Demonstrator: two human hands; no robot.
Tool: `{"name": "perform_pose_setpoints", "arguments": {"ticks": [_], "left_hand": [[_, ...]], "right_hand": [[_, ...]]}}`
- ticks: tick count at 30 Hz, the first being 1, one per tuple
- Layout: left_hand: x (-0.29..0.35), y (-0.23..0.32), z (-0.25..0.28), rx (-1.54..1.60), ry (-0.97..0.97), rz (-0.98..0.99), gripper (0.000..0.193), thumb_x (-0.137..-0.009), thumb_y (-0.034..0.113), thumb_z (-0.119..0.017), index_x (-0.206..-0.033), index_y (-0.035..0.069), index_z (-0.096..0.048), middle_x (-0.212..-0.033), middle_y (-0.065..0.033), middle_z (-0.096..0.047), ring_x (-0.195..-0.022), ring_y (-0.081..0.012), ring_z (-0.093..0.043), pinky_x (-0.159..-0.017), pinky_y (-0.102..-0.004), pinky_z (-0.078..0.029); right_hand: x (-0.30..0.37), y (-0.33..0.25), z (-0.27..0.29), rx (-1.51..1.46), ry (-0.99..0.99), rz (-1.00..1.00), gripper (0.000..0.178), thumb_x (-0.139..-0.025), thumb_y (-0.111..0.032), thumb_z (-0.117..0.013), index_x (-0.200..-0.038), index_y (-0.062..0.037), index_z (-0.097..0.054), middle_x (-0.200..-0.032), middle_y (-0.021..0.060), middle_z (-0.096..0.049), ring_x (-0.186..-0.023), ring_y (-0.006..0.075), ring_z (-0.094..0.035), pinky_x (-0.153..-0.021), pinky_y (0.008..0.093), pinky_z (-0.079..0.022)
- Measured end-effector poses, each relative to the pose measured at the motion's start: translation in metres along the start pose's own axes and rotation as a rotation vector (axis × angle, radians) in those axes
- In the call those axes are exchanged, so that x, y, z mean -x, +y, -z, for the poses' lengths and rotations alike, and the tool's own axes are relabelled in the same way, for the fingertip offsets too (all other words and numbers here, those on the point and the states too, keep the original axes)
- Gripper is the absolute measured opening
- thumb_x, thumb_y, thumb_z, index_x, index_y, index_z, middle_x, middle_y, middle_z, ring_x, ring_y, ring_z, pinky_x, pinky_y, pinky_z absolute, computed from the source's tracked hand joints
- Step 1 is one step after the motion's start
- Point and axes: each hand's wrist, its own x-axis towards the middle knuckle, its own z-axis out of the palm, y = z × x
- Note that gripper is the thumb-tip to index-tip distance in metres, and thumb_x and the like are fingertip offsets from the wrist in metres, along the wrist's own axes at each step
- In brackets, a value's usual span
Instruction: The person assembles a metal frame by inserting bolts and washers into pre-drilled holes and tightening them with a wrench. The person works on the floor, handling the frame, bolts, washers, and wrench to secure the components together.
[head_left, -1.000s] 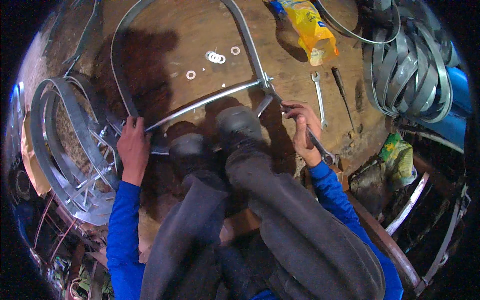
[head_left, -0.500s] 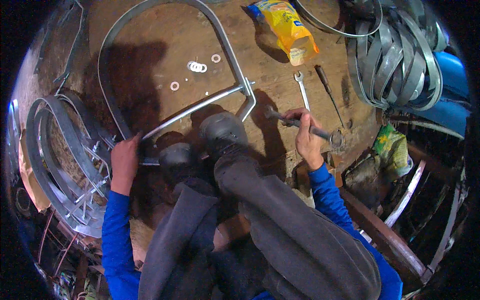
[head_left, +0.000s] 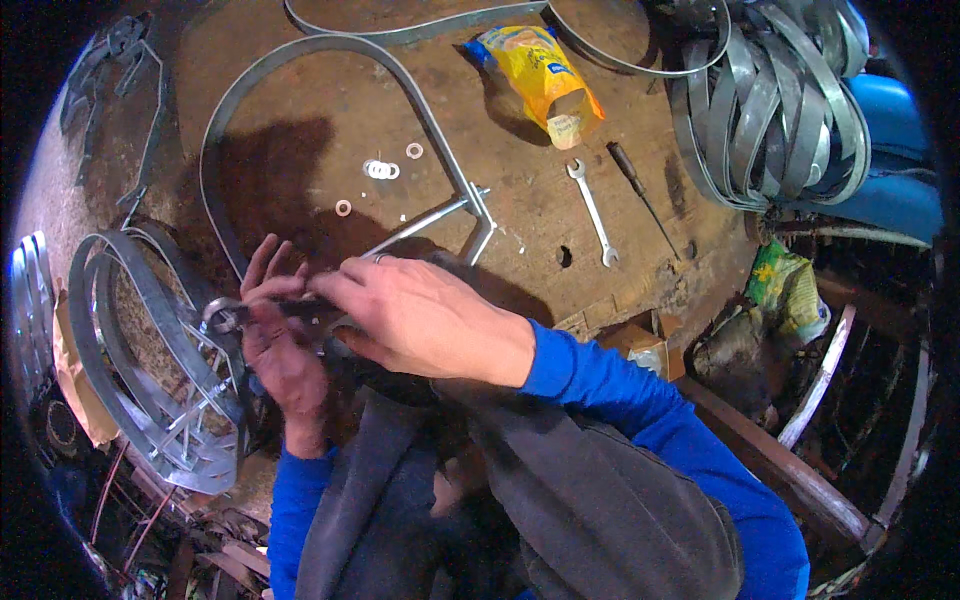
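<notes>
A bent metal strap frame (head_left: 215, 150) lies on the round brown table (head_left: 300, 80), closed by a thin rod (head_left: 420, 225). My left hand (head_left: 285, 350) rests at the frame's lower left end, fingers spread over the strap. My right hand (head_left: 420, 320) reaches across my knees to it and grips a dark wrench (head_left: 222, 318), whose ring end sticks out to the left of my left hand. Where the wrench meets the frame is hidden under both hands.
Small washers (head_left: 380, 168) lie inside the frame. A spanner (head_left: 592, 210), a screwdriver (head_left: 640, 195) and a yellow bag (head_left: 550, 80) lie to the right. Coiled metal straps (head_left: 770, 100) fill the far right. Finished strap rings (head_left: 140, 380) are stacked at the left edge.
My right hand has swung from the frame's right corner across to the left end, bringing the wrench to my left hand. My left hand stays at that end.
</notes>
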Motion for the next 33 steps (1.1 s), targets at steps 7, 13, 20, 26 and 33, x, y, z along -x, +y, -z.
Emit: {"name": "perform_pose_setpoints", "arguments": {"ticks": [7,13,20,26,33], "left_hand": [[-0.018,0.04,0.077,0.382,0.281,0.058,0.038,-0.1,0.045,-0.04,-0.086,0.011,-0.048,-0.067,0.0009,-0.035,-0.062,-0.0123,-0.038,-0.068,-0.0302,-0.039],[-0.022,-0.004,0.142,0.315,0.479,0.109,0.039,-0.099,0.045,-0.044,-0.088,0.007,-0.048,-0.072,0.0003,-0.038,-0.067,-0.0115,-0.037,-0.07,-0.0298,-0.038],[0.009,-0.059,0.138,0.291,0.547,0.069,0.035,-0.102,0.038,-0.042,-0.085,0.007,-0.044,-0.074,-0.0022,-0.04,-0.069,-0.0134,-0.039,-0.069,-0.0294,-0.038],[0.02,-0.073,0.127,0.221,0.479,0.008,0.035,-0.102,0.037,-0.04,-0.084,0.007,-0.04,-0.075,-0.0035,-0.039,-0.07,-0.0146,-0.039,-0.069,-0.0297,-0.037],[0.052,-0.058,0.117,-0.094,0.367,0.039,0.027,-0.097,0.025,-0.033,-0.081,0.004,-0.041,-0.083,-0.0109,-0.05,-0.094,-0.0259,-0.054,-0.091,-0.0377,-0.039]], "right_hand": [[0.05,0.093,0.057,0.17,0.397,-0.811,0.025,-0.088,-0.023,-0.065,-0.097,-0.0001,-0.066,-0.092,0.0129,-0.07,-0.08,0.0231,-0.066,-0.07,0.0332,-0.051],[0.205,0.248,0.099,0.543,0.262,-0.89,0.049,-0.086,-0.04,-0.067,-0.115,-0.0019,-0.055,-0.095,0.0194,-0.067,-0.091,0.0319,-0.066,-0.08,0.0391,-0.05],[0.213,0.264,0.105,0.456,0.092,-0.828,0.037,-0.09,-0.034,-0.063,-0.105,-0.0005,-0.058,-0.091,0.0218,-0.065,-0.084,0.0349,-0.064,-0.073,0.0411,-0.049],[0.211,0.256,0.106,0.589,-0.014,-0.718,0.038,-0.087,-0.026,-0.064,-0.114,-0.0002,-0.055,-0.087,0.0201,-0.065,-0.077,0.0338,-0.063,-0.07,0.0406,-0.049],[0.175,0.184,0.084,0.197,0.422,-0.667,0.041,-0.094,-0.022,-0.059,-0.127,0.0001,-0.047,-0.092,0.0124,-0.067,-0.078,0.0199,-0.061,-0.071,0.0352,-0.05]]}}
